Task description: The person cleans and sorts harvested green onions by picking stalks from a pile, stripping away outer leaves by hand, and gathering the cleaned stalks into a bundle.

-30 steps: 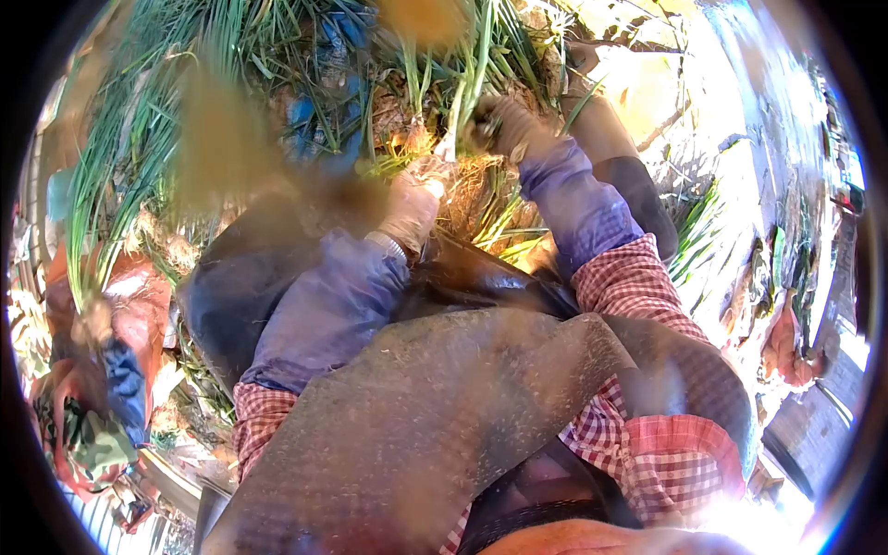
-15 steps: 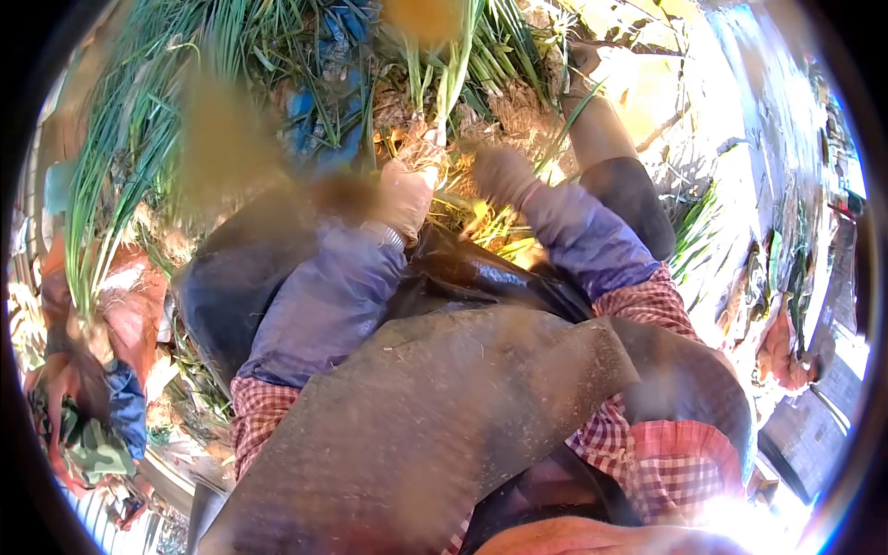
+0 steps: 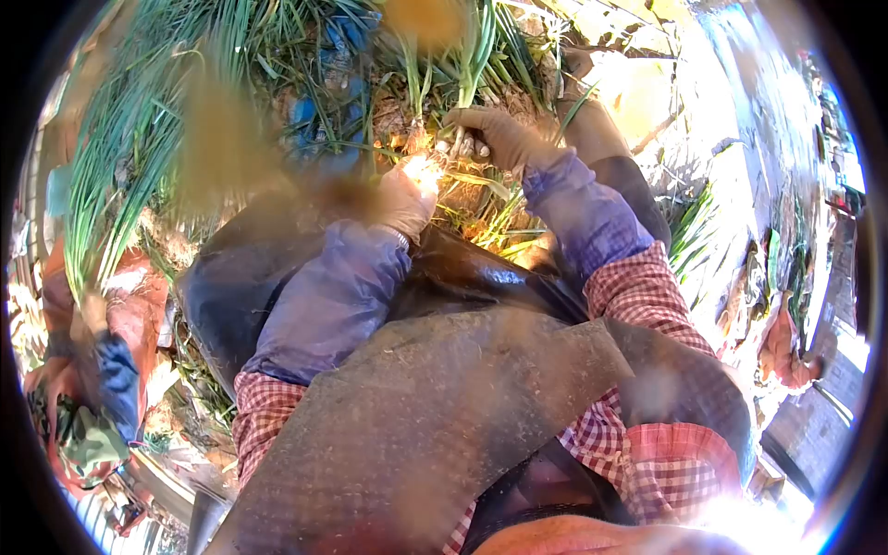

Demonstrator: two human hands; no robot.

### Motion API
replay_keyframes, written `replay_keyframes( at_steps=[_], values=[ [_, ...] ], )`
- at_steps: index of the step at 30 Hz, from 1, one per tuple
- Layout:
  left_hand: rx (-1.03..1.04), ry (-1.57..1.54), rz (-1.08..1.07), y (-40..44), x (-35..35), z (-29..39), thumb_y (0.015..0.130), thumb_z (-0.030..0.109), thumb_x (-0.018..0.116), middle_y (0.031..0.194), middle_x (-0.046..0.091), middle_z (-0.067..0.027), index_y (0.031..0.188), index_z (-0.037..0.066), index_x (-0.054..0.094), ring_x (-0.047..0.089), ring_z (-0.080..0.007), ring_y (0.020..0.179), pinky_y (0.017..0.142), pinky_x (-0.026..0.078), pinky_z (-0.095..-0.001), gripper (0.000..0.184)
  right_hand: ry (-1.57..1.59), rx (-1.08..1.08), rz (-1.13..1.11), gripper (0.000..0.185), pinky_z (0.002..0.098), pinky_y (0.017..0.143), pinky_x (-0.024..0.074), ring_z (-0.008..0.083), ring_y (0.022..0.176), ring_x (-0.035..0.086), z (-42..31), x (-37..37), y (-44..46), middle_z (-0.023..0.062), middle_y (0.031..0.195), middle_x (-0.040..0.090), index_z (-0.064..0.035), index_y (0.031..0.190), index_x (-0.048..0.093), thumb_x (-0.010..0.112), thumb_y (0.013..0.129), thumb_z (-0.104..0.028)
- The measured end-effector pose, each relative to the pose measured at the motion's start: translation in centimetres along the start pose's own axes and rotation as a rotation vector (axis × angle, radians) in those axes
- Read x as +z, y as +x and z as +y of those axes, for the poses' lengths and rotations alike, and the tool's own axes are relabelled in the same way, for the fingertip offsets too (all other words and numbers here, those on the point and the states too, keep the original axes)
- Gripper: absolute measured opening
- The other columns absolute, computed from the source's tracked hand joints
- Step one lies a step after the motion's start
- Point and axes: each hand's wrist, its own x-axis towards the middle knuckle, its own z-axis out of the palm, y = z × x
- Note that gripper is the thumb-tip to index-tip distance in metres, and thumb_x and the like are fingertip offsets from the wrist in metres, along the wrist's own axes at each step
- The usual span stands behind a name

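Curling round the pale lower end of a green onion (image 3: 469, 74), the fingers of the right hand (image 3: 504, 134) appear to grasp it with the thumb laid across, its long leaves running up and away from the person. The left hand (image 3: 405, 199) is near it, by the root end of a second green onion (image 3: 413, 79); glare covers its fingers, so I cannot tell whether they grasp anything or are released. Loose roots and leaves (image 3: 481, 199) lie between the person's knees, just beside both hands.

Each stalk looks light, so weight should matter little; length is the awkward part. The white shank should be fairly firm, perhaps slick where moist, the leaves soft and easily creased or torn, and the roots wiry and apt to snag on their neighbours. The best hold is low on the shank, just above the roots, with a moderate pinch: gripping the leaves would likely bend or split them, and hard squeezing could bruise the pale part. In the larger onion heap (image 3: 268, 42) the leaves cross and tangle, so stalks there are better held near their bases.
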Motion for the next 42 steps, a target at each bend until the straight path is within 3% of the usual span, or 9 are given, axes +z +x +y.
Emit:
replay_keyframes(
  at_steps=[11,16,19,23,31,34,36,40,42],
  values=[
    [-0.220,-0.532,-0.160,-0.7,-1.0,5.8,0.090,0.022,0.056,0.092,0.063,-0.0025,0.103,-0.002,0.060,0.055,-0.0079,0.082,0.073,0.045,-0.0210,0.028,-0.716,-0.756,0.303,0.027,0.0269,0.047,0.0416,0.0090,0.050,0.047,2.5,1.1,-0.6,0.0041,0.058,0.059,-0.0015,0.089,0.066,0.065,0.083,-0.028],
    [-0.271,-0.750,-0.256,-0.4,-0.6,4.0,0.093,0.035,0.041,0.078,0.062,-0.0089,0.113,-0.002,0.053,0.055,-0.0119,0.065,0.056,0.047,-0.0187,0.043,-0.744,-0.682,0.213,0.019,0.0233,0.052,0.0437,0.0070,0.058,0.053,1.7,1.5,-1.1,0.0020,0.068,0.064,-0.0052,0.091,0.068,0.060,0.086,-0.022],
    [-0.299,-0.850,-0.019,-1.4,-0.3,6.4,0.094,0.025,0.038,0.077,0.059,-0.0071,0.109,-0.002,0.054,0.053,-0.0128,0.061,0.054,0.048,-0.0195,0.035,-0.832,-0.678,0.071,0.019,0.0231,0.050,0.0435,0.0066,0.056,0.052,0.2,1.9,-2.4,0.0009,0.066,0.063,-0.0064,0.092,0.068,0.060,0.086,-0.023],
    [-0.263,-1.668,-0.322,-1.7,-0.1,4.8,0.086,0.004,0.053,0.091,0.061,-0.0071,0.104,-0.001,0.055,0.061,-0.0170,0.080,0.068,0.052,-0.0267,0.019,-0.775,-0.451,-0.101,0.022,0.0222,0.051,0.0412,0.0050,0.055,0.049,-1.1,2.4,-3.1,0.0003,0.065,0.061,-0.0046,0.093,0.068,0.064,0.084,-0.024],
    [-0.417,-0.932,0.076,-1.5,-2.6,10.2,0.094,0.014,0.042,0.095,0.058,-0.0085,0.113,0.002,0.051,0.056,-0.0162,0.087,0.073,0.052,-0.0275,0.024,-0.982,-0.514,-0.408,0.031,0.0261,0.059,0.0492,0.0120,0.062,0.059,-0.4,2.3,-5.2,0.0048,0.069,0.065,-0.0050,0.092,0.067,0.061,0.083,-0.034],
    [-0.380,-1.189,0.027,1.9,-4.2,4.1,0.086,0.037,0.057,0.088,0.056,-0.0034,0.117,0.006,0.051,0.052,-0.0129,0.083,0.067,0.049,-0.0281,0.044,-1.318,-0.353,-0.744,0.038,0.0309,0.065,0.0516,0.0190,0.070,0.063,4.8,3.4,-6.3,0.0081,0.079,0.067,-0.0063,0.094,0.066,0.054,0.085,-0.041],
    [0.277,0.625,-0.010,0.6,-5.9,5.9,0.083,0.036,0.059,0.083,0.058,-0.0057,0.115,0.007,0.051,0.056,-0.0141,0.068,0.059,0.051,-0.0260,0.044,-1.578,0.150,-0.723,0.034,0.0356,0.070,0.0508,0.0251,0.078,0.063,7.7,-0.4,-6.3,0.0114,0.088,0.065,-0.0093,0.102,0.064,0.053,0.083,-0.035],
    [0.105,-0.364,0.241,0.2,-0.4,1.8,0.086,0.039,0.052,0.071,0.058,-0.0032,0.107,0.007,0.055,0.055,-0.0163,0.056,0.047,0.046,-0.0303,0.039,-1.980,0.145,-0.391,0.043,0.0342,0.074,0.0498,0.0257,0.079,0.063,6.9,-8.5,-5.9,0.0111,0.091,0.064,-0.0127,0.119,0.054,0.058,0.079,-0.030],
    [-0.509,-1.669,-0.304,-0.4,-2.8,5.4,0.093,0.030,0.046,0.073,0.058,-0.0026,0.096,0.007,0.056,0.052,-0.0134,0.051,0.037,0.042,-0.0254,0.025,-1.606,-0.264,-0.136,0.049,0.0303,0.069,0.0501,0.0211,0.073,0.062,5.5,-10.6,-3.1,0.0086,0.087,0.064,-0.0147,0.124,0.049,0.060,0.079,-0.029]
  ],
)
